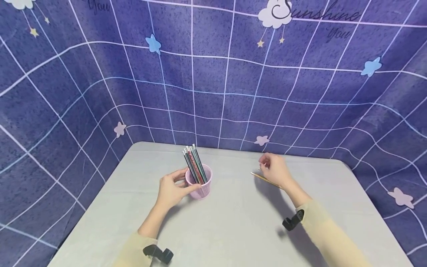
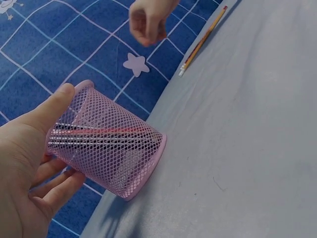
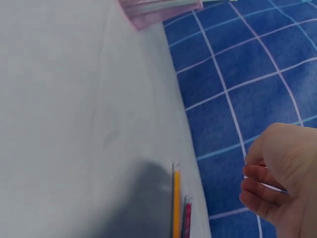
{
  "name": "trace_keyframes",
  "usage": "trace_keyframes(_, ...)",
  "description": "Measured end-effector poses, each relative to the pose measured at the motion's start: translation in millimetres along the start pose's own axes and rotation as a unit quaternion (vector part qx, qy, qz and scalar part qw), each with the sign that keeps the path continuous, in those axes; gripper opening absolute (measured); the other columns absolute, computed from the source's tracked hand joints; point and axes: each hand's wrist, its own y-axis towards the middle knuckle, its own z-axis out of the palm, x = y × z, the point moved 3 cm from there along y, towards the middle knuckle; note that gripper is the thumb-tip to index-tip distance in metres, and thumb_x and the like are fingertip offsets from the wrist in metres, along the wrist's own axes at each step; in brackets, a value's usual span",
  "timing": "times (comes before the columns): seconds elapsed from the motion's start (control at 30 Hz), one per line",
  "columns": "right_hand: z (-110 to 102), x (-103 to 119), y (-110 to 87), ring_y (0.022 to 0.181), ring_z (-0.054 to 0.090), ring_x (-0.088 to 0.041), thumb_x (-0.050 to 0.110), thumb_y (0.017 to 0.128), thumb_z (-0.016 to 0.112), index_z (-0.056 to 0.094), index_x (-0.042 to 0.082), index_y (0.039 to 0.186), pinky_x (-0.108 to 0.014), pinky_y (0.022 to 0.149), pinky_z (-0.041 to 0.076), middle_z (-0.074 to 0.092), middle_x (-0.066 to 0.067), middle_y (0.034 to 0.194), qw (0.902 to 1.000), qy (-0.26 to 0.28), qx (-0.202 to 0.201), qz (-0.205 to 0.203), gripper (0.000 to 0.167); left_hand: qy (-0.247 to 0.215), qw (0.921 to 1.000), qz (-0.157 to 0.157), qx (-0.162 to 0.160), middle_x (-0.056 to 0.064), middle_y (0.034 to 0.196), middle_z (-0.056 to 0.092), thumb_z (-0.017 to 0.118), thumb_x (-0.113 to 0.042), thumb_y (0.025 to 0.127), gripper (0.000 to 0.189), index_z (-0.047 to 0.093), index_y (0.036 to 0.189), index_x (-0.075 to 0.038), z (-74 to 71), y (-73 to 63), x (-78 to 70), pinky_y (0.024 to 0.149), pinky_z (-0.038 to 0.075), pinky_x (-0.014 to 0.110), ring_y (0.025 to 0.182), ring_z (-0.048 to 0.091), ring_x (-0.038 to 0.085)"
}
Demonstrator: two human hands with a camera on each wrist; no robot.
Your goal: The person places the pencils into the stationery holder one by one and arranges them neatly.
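Observation:
A pink mesh pencil cup [image 1: 205, 191] stands on the table with several dark pencils and a red one [image 1: 193, 165] leaning in it. My left hand [image 1: 171, 192] grips its rim, thumb on the near side and fingers round the far side. To the right, my right hand [image 1: 277, 171] hovers above a yellow pencil [image 1: 265, 179], its fingers loosely bent with nothing visible between them. Beside the yellow pencil lies a dark red pencil [image 3: 187, 218], seen in the right wrist view; my right hand mostly hides it in the head view.
A pale cloth covers the table [image 1: 227, 230]. Behind it and at both sides hangs a blue-purple curtain [image 1: 213, 81] with a grid, stars and clouds. Each forearm wears a dark wrist camera [image 1: 293, 220] over a cream sleeve.

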Motion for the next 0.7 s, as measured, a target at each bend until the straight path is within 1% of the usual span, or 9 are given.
trace_keyframes(0.07,-0.7,-5.5,-5.9,0.066,0.061,-0.011,0.001,0.084,0.07,0.074,0.002,0.089,-0.024,0.06,0.053,0.074,-0.004,0.074,0.9999,-0.011,0.008,-0.005,0.007,0.001,1.0,0.0,-0.001,0.024,0.117,0.079,0.104,-0.017,0.065,0.076,0.072,0.131,0.003,-0.5,-1.3,-0.6,0.088,0.07,0.039,0.109,0.078,0.04)
trace_keyframes(0.13,-1.8,-9.6,-11.4,0.065,0.062,-0.011,0.001,0.083,0.07,0.075,0.002,0.09,-0.025,0.061,0.055,0.074,-0.004,0.074,0.9995,-0.023,0.018,-0.009,0.008,0.002,1.0,-0.001,-0.004,0.024,0.117,0.079,0.104,-0.016,0.065,0.076,0.072,0.131,0.004,-0.4,-2.4,-1.6,0.088,0.07,0.04,0.109,0.078,0.04)
trace_keyframes(0.27,-5.9,-15.4,-22.3,0.066,0.065,-0.012,0.0,0.084,0.071,0.076,0.001,0.092,-0.029,0.061,0.057,0.076,-0.005,0.077,0.9981,-0.039,0.048,-0.002,0.009,-0.001,1.0,0.0,-0.003,0.025,0.116,0.078,0.104,-0.014,0.066,0.075,0.071,0.131,0.005,1.9,-3.0,-2.5,0.088,0.07,0.042,0.109,0.078,0.041)
trace_keyframes(0.37,-8.2,-19.1,-29.6,0.064,0.065,-0.011,-0.001,0.085,0.072,0.077,0.002,0.092,-0.029,0.06,0.058,0.076,-0.005,0.075,0.9966,-0.053,0.063,-0.002,0.009,-0.001,1.0,0.003,0.001,0.025,0.117,0.078,0.103,-0.015,0.067,0.075,0.071,0.132,0.004,4.2,-2.1,-2.0,0.089,0.07,0.043,0.109,0.078,0.041)
trace_keyframes(0.57,-1.6,-21.9,-43.0,0.063,0.059,-0.007,0.001,0.083,0.078,0.077,0.005,0.088,-0.027,0.057,0.056,0.069,0.002,0.071,0.9914,-0.09,0.086,-0.041,0.006,0.008,0.9999,0.01,-0.003,0.024,0.116,0.079,0.103,-0.017,0.067,0.074,0.072,0.131,0.003,3.1,-1.9,-0.4,0.089,0.07,0.042,0.108,0.078,0.04)
trace_keyframes(0.7,4.1,-21.9,-48.7,0.065,0.059,-0.011,0.0,0.08,0.08,0.076,0.005,0.085,-0.033,0.059,0.057,0.066,0.001,0.071,0.989,-0.108,0.083,-0.057,0.009,0.009,0.9998,0.014,-0.005,0.024,0.118,0.078,0.103,-0.017,0.067,0.073,0.072,0.13,0.003,-0.2,-2.7,0.6,0.089,0.07,0.041,0.109,0.078,0.04)
